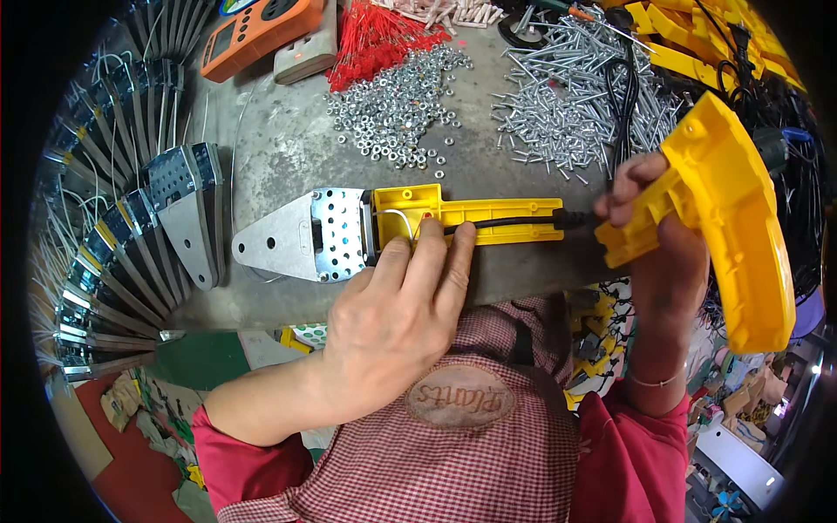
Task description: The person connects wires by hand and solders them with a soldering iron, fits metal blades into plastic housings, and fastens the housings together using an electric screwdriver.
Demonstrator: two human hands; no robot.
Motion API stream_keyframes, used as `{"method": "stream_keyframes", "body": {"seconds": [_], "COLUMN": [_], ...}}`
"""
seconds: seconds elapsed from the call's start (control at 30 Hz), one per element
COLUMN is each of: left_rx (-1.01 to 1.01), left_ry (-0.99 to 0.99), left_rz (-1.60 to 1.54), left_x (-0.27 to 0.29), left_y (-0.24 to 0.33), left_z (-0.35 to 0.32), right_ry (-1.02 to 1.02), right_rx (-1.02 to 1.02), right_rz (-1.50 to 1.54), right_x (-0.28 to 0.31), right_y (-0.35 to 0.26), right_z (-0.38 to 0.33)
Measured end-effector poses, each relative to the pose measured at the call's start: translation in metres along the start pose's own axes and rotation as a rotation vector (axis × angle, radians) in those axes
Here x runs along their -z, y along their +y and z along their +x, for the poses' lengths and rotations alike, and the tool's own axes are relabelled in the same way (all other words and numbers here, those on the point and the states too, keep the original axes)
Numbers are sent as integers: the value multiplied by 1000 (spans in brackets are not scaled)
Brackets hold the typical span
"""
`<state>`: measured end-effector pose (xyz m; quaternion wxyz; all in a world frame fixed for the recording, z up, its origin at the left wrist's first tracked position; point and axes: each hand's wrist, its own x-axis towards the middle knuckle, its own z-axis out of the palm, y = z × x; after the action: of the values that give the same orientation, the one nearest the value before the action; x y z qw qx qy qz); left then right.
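Observation:
A yellow handle housing half (523,209) lies open side up on the bench, joined to a flat metal plate assembly (288,235) with a perforated section and a tapered end. Inside it run a black cord (514,221) and a white wire (397,213). My left hand (397,301) rests over this housing, fingers stretched out and fingertips touching the wiring; its thumb is hidden. To the right, my right hand (667,253) grips another yellow housing piece (737,235), raised and tilted with its ribbed inside showing. That hand is partly blurred.
Loose nuts (392,109) and a pile of screws (567,96) lie behind the housing, near red-sleeved parts (375,39). An orange meter (261,35) stands far left. Stacked metal plate assemblies (131,235) curve along the left. More yellow housings (689,44) and black cords (621,109) sit far right.

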<state>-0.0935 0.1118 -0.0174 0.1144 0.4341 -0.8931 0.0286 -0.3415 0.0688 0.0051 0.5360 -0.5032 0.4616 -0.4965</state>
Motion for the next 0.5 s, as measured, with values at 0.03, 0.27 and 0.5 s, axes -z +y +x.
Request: {"method": "stream_keyframes", "body": {"seconds": [0.03, 0.27, 0.5], "left_rx": [-4, 22, 72], "left_ry": [4, 28, 14], "left_rz": [-1, 29, 69], "left_x": [0, -2, -2], "left_y": [0, 3, 6], "left_z": [0, 1, -1], "right_ry": [4, 75, -76], "right_rx": [4, 140, 265], "right_rz": [-3, -280, -501], "right_x": [-6, -31, -44], "right_y": [1, 13, 16], "right_z": [0, 8, 11]}}
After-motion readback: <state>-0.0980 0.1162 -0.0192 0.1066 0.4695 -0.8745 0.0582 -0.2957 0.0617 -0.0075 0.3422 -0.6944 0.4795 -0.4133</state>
